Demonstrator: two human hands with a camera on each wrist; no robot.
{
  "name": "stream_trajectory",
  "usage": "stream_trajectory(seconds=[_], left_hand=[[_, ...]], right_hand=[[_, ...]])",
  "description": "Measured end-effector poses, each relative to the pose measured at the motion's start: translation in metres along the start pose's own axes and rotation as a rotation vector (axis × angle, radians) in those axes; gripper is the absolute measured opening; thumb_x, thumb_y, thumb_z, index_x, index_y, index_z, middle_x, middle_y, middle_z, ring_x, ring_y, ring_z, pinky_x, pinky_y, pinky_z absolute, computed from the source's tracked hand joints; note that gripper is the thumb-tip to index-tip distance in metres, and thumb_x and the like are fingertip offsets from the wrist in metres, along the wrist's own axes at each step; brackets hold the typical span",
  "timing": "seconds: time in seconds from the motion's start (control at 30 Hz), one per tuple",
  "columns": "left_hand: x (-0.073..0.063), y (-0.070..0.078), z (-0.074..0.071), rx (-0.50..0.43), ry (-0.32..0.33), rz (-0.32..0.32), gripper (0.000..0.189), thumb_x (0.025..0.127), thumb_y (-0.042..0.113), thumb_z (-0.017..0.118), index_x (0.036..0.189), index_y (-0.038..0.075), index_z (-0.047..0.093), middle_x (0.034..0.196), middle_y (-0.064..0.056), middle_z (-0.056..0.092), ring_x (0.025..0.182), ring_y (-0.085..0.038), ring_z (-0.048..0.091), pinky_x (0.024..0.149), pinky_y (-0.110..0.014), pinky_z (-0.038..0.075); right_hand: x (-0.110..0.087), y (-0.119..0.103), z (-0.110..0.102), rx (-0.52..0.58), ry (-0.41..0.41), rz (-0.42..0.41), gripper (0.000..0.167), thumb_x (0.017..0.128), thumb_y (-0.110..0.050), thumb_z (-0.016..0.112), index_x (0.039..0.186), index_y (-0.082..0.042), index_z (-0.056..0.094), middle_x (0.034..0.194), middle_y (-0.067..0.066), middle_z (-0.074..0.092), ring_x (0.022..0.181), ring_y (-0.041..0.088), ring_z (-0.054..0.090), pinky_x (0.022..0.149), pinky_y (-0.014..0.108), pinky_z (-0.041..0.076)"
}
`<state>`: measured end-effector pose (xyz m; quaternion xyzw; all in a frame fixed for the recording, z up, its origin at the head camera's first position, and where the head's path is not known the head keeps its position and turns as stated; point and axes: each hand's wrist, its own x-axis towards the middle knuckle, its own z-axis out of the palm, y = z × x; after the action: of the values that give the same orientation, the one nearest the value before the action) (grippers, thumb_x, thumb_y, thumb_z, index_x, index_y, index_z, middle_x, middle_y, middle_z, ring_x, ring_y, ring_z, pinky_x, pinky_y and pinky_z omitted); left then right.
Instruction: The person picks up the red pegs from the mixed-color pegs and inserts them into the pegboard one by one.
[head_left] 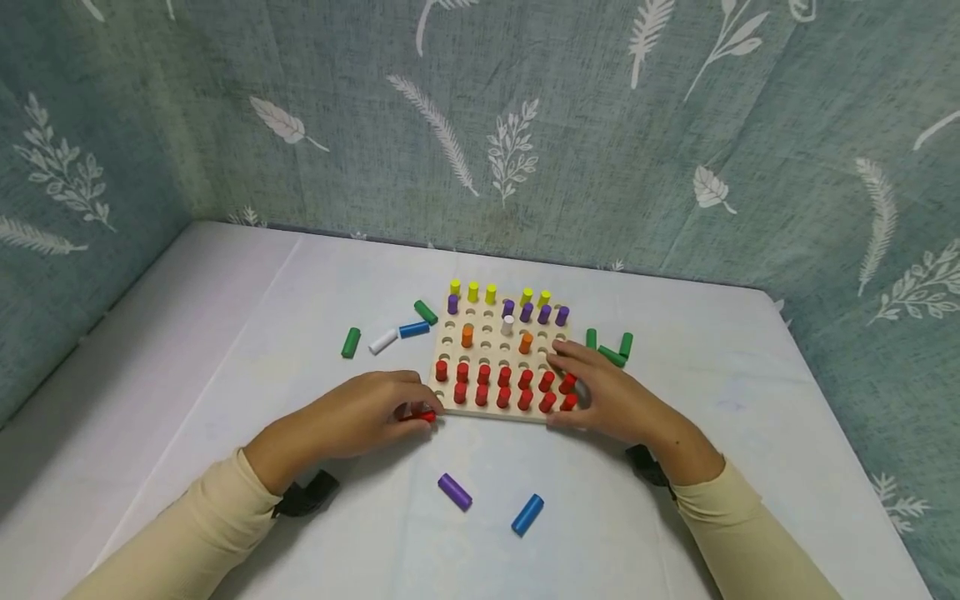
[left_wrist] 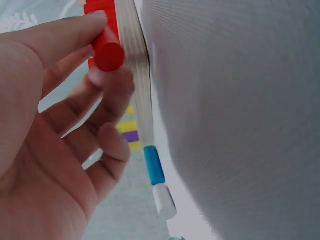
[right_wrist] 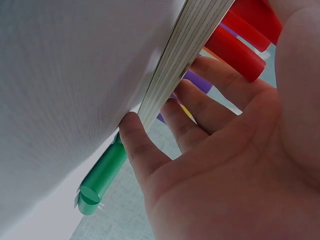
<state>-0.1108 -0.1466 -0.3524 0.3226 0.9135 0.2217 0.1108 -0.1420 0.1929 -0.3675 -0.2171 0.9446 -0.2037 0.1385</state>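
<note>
My left hand pinches a red peg between thumb and fingertips, just off the front left corner of the wooden pegboard. Two rows of red pegs stand along the board's near side, with a bare hole at the front left corner. Farther back stand two orange pegs, one white peg, a purple row and a yellow row. My right hand rests at the board's right edge, fingers spread along its side and thumb by the near edge.
Left of the board lie green pegs, a white peg and a blue peg. Several green pegs lie to its right. A purple peg and a blue peg lie nearer me. Patterned cloth hangs behind.
</note>
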Motion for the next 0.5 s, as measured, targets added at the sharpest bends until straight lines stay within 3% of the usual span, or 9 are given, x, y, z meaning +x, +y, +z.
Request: stream_trajectory(seconds=[0.3,0.5], left_hand=[[0.0025,-0.0017,-0.0005,0.021,0.161,0.020,0.022,0.086,0.022,0.079,0.108,0.023,0.076,0.093,0.010,0.068,0.074,-0.003,0.054,0.066,-0.020,0.048],[0.0030,-0.0019,-0.0010,0.038,0.195,-0.011,0.025,0.087,0.025,0.078,0.112,0.021,0.075,0.095,0.008,0.071,0.073,-0.004,0.054,0.063,-0.019,0.048]], right_hand=[[-0.0002,-0.0001,0.0021,0.001,-0.002,0.015,0.091,0.077,-0.047,0.084,0.152,-0.016,0.043,0.164,0.006,0.028,0.152,0.033,0.024,0.115,0.058,0.035],[-0.0003,-0.0006,0.0024,0.013,-0.004,0.010,0.091,0.077,-0.047,0.084,0.152,-0.015,0.043,0.164,0.007,0.028,0.152,0.034,0.025,0.115,0.058,0.034]])
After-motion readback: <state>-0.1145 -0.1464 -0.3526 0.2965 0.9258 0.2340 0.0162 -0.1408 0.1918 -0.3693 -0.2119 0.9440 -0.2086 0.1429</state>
